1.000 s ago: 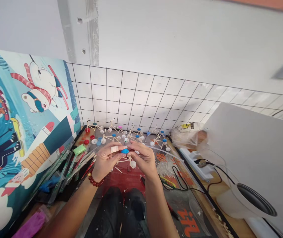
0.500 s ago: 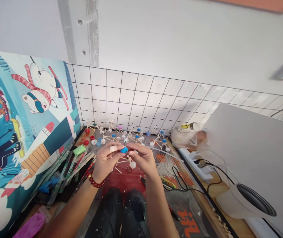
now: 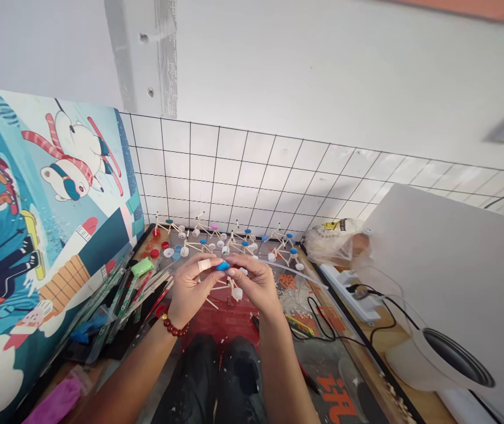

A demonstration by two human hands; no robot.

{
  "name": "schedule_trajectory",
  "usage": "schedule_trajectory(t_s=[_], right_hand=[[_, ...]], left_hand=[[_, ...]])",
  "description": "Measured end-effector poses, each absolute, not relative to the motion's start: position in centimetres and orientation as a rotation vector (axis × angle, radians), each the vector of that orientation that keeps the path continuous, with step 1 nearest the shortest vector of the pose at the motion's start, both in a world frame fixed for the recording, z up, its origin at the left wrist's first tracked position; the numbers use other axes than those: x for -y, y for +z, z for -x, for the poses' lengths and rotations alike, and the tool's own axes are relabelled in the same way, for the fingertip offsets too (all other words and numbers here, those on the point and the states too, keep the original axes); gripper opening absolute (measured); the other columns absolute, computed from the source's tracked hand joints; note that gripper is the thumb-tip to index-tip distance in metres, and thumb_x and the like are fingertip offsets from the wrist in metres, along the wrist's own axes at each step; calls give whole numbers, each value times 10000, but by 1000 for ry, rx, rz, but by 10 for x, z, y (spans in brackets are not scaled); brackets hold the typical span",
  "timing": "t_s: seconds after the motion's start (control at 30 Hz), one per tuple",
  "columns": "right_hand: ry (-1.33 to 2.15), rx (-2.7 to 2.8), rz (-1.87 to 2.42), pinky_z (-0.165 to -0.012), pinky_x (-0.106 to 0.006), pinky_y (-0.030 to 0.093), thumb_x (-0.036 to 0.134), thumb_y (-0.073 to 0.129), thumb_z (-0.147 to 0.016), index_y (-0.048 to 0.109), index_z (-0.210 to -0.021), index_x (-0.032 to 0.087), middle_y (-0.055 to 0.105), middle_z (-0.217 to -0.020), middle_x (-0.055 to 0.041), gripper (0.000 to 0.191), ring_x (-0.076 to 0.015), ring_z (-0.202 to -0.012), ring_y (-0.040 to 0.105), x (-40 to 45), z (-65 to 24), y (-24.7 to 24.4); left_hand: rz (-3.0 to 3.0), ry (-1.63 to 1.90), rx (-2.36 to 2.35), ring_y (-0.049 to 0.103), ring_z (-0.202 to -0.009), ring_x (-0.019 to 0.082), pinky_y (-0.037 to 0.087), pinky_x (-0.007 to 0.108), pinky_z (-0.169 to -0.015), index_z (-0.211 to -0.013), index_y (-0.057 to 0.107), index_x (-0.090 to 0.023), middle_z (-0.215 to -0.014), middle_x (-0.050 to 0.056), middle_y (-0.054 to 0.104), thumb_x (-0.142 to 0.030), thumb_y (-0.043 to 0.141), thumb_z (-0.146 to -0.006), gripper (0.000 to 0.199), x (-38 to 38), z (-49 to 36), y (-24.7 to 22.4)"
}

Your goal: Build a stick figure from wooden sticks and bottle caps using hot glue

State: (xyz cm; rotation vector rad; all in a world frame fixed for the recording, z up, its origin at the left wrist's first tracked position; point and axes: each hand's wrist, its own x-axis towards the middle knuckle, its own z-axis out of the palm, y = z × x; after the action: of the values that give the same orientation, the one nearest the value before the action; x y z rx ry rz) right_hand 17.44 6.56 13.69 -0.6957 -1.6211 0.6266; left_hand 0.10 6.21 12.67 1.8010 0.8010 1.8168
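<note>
A small blue lump (image 3: 222,267), soft-looking like modelling clay, is pinched between the fingertips of both my hands. My left hand (image 3: 194,282), with a bandage on one finger and a red bead bracelet at the wrist, grips it from the left. From the other side, the thumb and fingers of my right hand (image 3: 254,281) close on it. Just below and behind my fingers stands a small stick model with a white foot (image 3: 236,294), partly hidden by the hands. Several similar stick models with blue lumps (image 3: 293,251) and bottle caps (image 3: 169,252) stand along the back.
Green clay (image 3: 142,266) lies on packets and sticks at the left, with a pink packet (image 3: 57,400) nearer me. On the right are a power strip (image 3: 350,294), black cables, a plastic bag (image 3: 334,241) and a white lamp-like cone (image 3: 428,359). A wire grid (image 3: 234,171) rises behind.
Both hands stay almost in place around the blue lump. It looks slightly turned and flatter between the fingertips, and my left hand has shifted a little to the right.
</note>
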Motion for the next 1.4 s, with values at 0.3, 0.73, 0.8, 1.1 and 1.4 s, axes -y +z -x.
schedule_trajectory(t_s=[0.3,0.73,0.8,1.1,1.4], right_hand=[[433,1829,603,-840,-318,582,276,656,-957,676,-1319,341,731,-1123,-66,368,-171,-941,706,-56,-170,143],[484,1736,717,-800,-306,582,190,721,-864,613,-1340,293,724,-1092,-47,498,-142,-809,678,-59,-160,134],[503,1685,760,-744,-276,583,162,704,-836,610,-1276,254,721,-1035,-42,459,-147,-821,684,-60,-155,130],[334,1642,766,-773,-294,555,254,691,-883,621,-890,221,723,-923,-41,77,-163,-827,679,-61,-152,135],[491,1623,714,-774,-308,567,333,764,-851,695,-1047,228,752,-916,-39,233,-159,-765,686,-62,-162,134]], left_hand=[[-1614,1878,-761,733,-865,152,639,216,-747,-941,793,-212,-948,42,751,-215,796,-806,135,-60,-1,135],[-1311,1830,-785,739,-821,173,645,283,-749,-874,755,-169,-904,54,761,-248,862,-698,220,-62,-8,127],[-1176,1779,-775,738,-776,173,643,290,-727,-846,726,-158,-850,47,761,-260,888,-648,275,-63,-11,126],[-1107,1705,-739,722,-793,168,618,280,-733,-848,716,-167,-854,36,750,-360,891,-666,318,-62,-14,125],[-1195,1741,-744,728,-803,171,624,272,-728,-785,710,-180,-856,37,751,-334,857,-706,227,-56,-14,131]])
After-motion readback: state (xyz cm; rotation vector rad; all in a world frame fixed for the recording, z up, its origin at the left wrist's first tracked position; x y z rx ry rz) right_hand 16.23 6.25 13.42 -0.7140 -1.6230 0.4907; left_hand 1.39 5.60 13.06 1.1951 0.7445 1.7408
